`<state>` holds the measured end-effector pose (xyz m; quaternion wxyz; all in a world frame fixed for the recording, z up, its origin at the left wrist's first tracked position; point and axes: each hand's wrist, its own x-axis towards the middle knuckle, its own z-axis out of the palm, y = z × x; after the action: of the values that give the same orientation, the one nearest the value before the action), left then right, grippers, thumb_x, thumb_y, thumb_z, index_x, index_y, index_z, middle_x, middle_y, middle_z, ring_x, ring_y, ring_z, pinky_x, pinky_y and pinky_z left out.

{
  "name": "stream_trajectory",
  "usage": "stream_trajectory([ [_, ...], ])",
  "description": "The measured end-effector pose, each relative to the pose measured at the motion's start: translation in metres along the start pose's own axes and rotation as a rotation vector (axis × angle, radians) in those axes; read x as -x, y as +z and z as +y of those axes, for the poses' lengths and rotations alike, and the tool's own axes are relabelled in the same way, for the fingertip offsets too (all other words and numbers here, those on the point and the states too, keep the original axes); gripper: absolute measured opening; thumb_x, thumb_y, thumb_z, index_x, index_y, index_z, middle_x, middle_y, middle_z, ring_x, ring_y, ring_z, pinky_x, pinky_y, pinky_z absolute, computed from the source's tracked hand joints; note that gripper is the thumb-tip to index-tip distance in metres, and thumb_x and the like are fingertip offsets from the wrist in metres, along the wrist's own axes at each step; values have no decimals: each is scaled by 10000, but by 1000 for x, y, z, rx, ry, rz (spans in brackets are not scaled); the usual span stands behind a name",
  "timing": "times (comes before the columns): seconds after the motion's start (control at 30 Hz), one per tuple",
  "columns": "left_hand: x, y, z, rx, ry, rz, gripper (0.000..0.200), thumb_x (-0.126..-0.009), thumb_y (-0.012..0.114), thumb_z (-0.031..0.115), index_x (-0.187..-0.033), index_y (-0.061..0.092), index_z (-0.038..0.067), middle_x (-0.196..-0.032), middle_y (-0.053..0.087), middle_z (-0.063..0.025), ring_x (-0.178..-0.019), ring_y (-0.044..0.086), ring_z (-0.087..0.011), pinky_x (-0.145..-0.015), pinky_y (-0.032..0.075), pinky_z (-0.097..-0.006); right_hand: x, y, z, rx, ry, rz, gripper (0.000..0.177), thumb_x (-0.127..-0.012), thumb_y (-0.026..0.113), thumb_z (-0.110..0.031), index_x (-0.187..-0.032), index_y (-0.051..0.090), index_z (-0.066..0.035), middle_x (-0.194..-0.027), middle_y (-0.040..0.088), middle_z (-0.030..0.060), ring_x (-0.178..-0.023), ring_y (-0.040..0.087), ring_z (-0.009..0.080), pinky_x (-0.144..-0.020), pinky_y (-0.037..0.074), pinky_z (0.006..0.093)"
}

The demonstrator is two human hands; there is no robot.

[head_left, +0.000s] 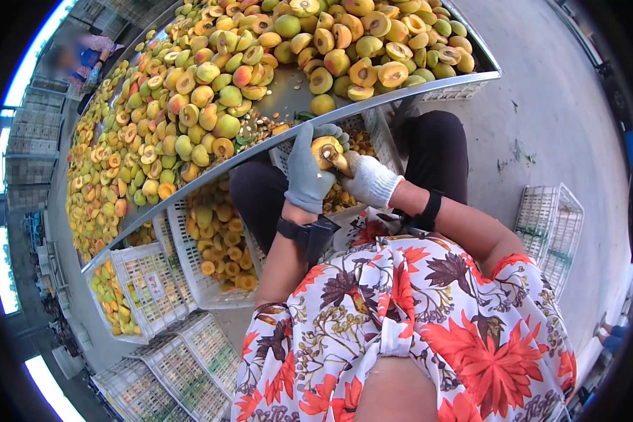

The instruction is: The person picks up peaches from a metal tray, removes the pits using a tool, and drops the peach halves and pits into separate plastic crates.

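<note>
My left hand (309,172), in a grey glove, is closed around a yellow peach half (325,150) with its cut face turned up. My right hand (373,179), in a whitish knitted glove, grips a short tool with a brown handle (341,164). The tool's end meets the cut face near the pit hollow; its exact shape is hidden. Both hands are above a white crate (383,137) between my knees, which holds orange fruit pieces. Just beyond them runs the metal edge of a table (288,133) heaped with peaches (204,91), many of them halved.
Loose pits (260,128) are scattered near the table's edge. A crate of peach halves (221,243) stands left of my legs, beside another fruit-filled crate (151,281). Stacked crates (179,362) are at lower left, and a white crate (550,228) stands right. Another person (88,60) is across the table.
</note>
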<state>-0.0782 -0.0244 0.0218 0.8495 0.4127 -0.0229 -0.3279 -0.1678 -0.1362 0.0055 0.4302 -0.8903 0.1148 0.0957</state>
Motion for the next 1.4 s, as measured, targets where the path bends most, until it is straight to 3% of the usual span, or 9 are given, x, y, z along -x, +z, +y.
stream_trajectory([
  [0.13, 1, 11, -10, -214, 237, 137, 381, -1031, 398, 279, -922, 643, 8, -895, 688, -116, -818, 688, -223, -774, 561, -332, -7, 5, 1, -305, -103, -87, 362, -833, 651, -260, -1099, 613, -17, -946, 687, 232, -913, 676, 376, -780, 534, 423],
  [0.43, 0, -11, -24, 72, 12, 44, 464, -1035, 442, 383, -823, 637, 19, -816, 675, -137, -719, 668, -263, -714, 552, -367, 4, 0, 10, -55, -36, -140, 365, -786, 639, -253, -1021, 633, 26, -845, 689, 235, -807, 689, 399, -687, 549, 443],
  [0.57, 5, -11, -21, 81, -21, 1, 462, -1022, 466, 399, -801, 631, 28, -800, 667, -147, -684, 661, -266, -671, 550, -368, 14, -37, -24, -325, 227, -493, 331, -778, 620, -221, -990, 649, 31, -830, 676, 263, -809, 678, 417, -687, 549, 457],
  [0.67, 1, -13, -27, 149, 2, 10, 464, -1019, 471, 401, -792, 629, 28, -783, 665, -150, -665, 659, -263, -650, 555, -366, 6, -11, -1, 4, 36, -236, 325, -781, 613, -214, -987, 650, 34, -808, 678, 246, -785, 687, 389, -672, 546, 439],
  [0.8, -1, -17, -23, 20, 81, 71, 463, -1017, 477, 392, -786, 630, 21, -758, 667, -145, -649, 662, -255, -632, 560, -358, 6, -20, -22, -208, 31, -334, 327, -785, 603, -201, -1003, 640, 39, -812, 680, 230, -786, 688, 372, -697, 548, 423],
  [0.9, 1, -8, -17, -29, 82, 89, 464, -1015, 484, 388, -781, 632, 16, -752, 669, -144, -643, 665, -251, -627, 560, -356, 12, -34, -38, -454, 222, -453, 314, -792, 599, -197, -1000, 640, 35, -794, 686, 196, -761, 694, 320, -687, 546, 402],
  [1.03, -5, -16, -18, -6, 21, -21, 463, -1004, 508, 392, -752, 631, 23, -746, 658, -141, -651, 658, -267, -641, 551, -370, -4, -14, 0, -263, -103, -341, 297, -812, 653, -223, -998, 656, 8, -736, 678, 89, -585, 635, 166, -519, 505, 317],
  [1.17, -7, -16, -17, 57, -4, -114, 452, -997, 520, 374, -724, 621, 28, -729, 640, -138, -647, 640, -283, -639, 536, -397, 6, -39, -6, -697, 216, -640, 315, -817, 725, -283, -973, 670, -15, -728, 644, 29, -544, 574, 95, -466, 448, 246],
  [1.4, -14, -15, -26, 117, 30, -229, 445, -996, 518, 353, -692, 592, 37, -706, 624, -136, -625, 616, -288, -627, 526, -415, 1, -8, 25, -433, -96, -360, 282, -838, 729, -291, -944, 678, -35, -722, 644, 21, -558, 578, 85, -466, 442, 235],
])
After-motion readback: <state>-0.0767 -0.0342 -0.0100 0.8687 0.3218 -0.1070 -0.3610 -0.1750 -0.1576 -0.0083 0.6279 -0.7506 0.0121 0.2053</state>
